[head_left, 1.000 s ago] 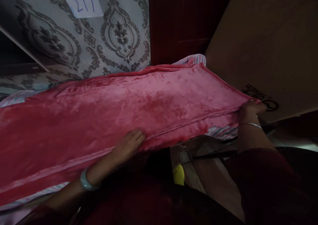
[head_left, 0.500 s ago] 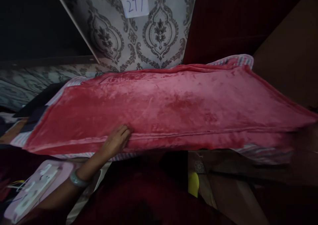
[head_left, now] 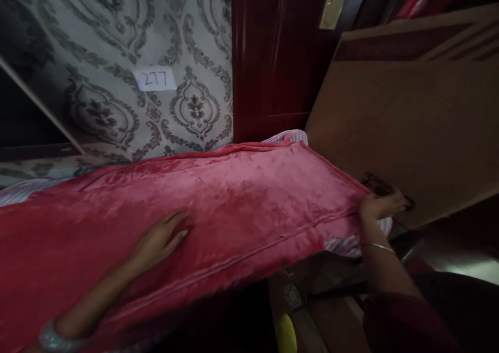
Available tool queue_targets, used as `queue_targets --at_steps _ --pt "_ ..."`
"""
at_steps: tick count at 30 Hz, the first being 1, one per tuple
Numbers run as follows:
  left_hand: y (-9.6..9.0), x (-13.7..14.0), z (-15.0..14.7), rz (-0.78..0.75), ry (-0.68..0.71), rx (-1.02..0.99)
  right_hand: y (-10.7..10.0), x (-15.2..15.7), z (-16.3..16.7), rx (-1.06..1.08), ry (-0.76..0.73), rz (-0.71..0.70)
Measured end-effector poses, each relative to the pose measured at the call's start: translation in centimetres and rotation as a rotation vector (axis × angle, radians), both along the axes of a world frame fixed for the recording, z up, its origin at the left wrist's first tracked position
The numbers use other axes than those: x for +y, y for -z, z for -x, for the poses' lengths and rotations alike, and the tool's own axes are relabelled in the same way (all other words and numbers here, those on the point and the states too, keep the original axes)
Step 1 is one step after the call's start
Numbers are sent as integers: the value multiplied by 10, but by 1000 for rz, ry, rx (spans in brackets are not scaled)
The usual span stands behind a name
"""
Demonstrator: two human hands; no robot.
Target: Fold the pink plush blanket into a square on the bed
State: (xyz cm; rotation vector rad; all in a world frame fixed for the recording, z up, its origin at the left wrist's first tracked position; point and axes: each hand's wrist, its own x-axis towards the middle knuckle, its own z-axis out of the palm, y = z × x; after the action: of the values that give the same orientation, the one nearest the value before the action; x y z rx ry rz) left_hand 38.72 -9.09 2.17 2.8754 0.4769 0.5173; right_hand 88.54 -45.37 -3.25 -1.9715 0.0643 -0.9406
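A red plush blanket [head_left: 249, 192] is spread lengthwise over a long surface, with a raised seam along its near side. My left hand [head_left: 159, 241] rests flat on the blanket left of the middle, fingers stretched out, holding nothing. At the blanket's right end, my right hand [head_left: 380, 203] is closed around the corner; its fingertips are blurred. Beneath the blanket, a striped cloth [head_left: 345, 245] peeks out at the near right edge and along the far edge.
A large cardboard sheet or box [head_left: 409, 108] leans behind the right end. Patterned wallpaper [head_left: 195, 106] with a paper label [head_left: 156, 78] reading 277 and a dark red panel [head_left: 268, 56] stand behind. Something yellow [head_left: 286, 335] shows below the near edge.
The view has swung right. My left hand has moved from the blanket's near seam farther onto its top and flattened. My right hand, in shadow before, now shows at the right corner.
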Motion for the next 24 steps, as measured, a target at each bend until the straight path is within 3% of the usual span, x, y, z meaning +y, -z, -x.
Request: queue_targets --at_steps 2,5,8,10,13,16,21,24 --pt "-4 15 -50 -36 25 27 -5 23 -4 -2 -168 149" --pt "-8 25 -120 -77 13 123 -7 64 1 70 -489 552" --pt "1 25 -162 -117 -77 242 -3 80 5 318 -571 915" --pt "14 25 -172 -138 -138 286 4 76 3 471 -568 1053" --pt "33 28 -172 -158 -171 277 7 66 -10 560 -565 1078" --pt "43 34 -169 -169 -158 250 -5 71 -34 571 -547 1005" --pt "45 40 -170 -175 -150 244 -40 109 -89 519 -458 876" --pt "49 43 -168 -194 -134 234 -47 137 -123 533 -447 812"
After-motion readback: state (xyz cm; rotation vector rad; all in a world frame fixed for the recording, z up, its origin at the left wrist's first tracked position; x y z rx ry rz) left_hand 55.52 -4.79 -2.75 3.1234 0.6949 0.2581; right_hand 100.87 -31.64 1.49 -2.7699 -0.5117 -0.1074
